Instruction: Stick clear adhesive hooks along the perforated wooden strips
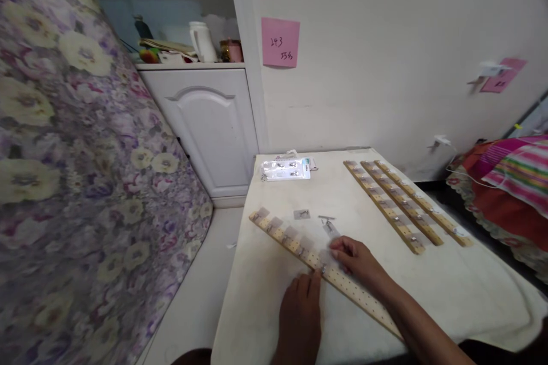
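A perforated wooden strip (355, 291) lies diagonally on the white-covered table. Clear plastic pieces with small metal hooks sit along its far half. At the strip's near edge, my left hand (302, 311) has its fingers together and pressed against the wood beside a metal hook. My right hand (357, 261) pinches the edge of a clear plastic hook piece (325, 258) lying over the strip. Just beyond my right hand are a loose clear hook piece (330, 228) and a thin metal bar (327, 217). Another hook piece (302, 214) lies to their left.
Three strips with fittings, including a near one (387, 205), lie on the table's right side. A clear blister pack (286, 169) rests at the back left. A floral curtain (94, 182) hangs left, a white cabinet (205, 125) stands behind, and a bed (509, 182) is at right.
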`<act>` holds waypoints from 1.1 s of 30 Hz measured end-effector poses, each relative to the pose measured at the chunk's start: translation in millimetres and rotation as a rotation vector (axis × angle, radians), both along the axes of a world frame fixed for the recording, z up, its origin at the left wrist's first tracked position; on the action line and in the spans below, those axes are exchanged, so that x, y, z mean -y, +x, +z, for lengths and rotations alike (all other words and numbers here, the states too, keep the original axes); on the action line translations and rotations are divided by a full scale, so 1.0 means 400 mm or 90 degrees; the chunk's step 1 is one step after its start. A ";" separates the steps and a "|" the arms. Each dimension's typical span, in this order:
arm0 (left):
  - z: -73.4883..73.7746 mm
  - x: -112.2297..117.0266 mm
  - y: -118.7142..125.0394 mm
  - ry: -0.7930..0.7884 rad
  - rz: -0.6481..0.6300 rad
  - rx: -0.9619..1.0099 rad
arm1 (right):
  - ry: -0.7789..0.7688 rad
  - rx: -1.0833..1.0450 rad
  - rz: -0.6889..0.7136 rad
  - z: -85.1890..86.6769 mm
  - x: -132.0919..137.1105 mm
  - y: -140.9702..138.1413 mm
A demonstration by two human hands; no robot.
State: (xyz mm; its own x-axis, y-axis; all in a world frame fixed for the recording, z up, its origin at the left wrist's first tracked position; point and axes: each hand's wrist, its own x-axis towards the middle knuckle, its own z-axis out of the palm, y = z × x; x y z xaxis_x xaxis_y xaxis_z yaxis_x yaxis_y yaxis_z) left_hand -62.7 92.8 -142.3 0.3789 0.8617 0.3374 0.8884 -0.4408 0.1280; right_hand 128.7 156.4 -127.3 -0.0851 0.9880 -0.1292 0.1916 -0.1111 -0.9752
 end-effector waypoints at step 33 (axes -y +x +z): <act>0.046 0.001 -0.008 -0.100 -0.011 0.096 | 0.018 0.063 -0.130 0.000 -0.080 0.092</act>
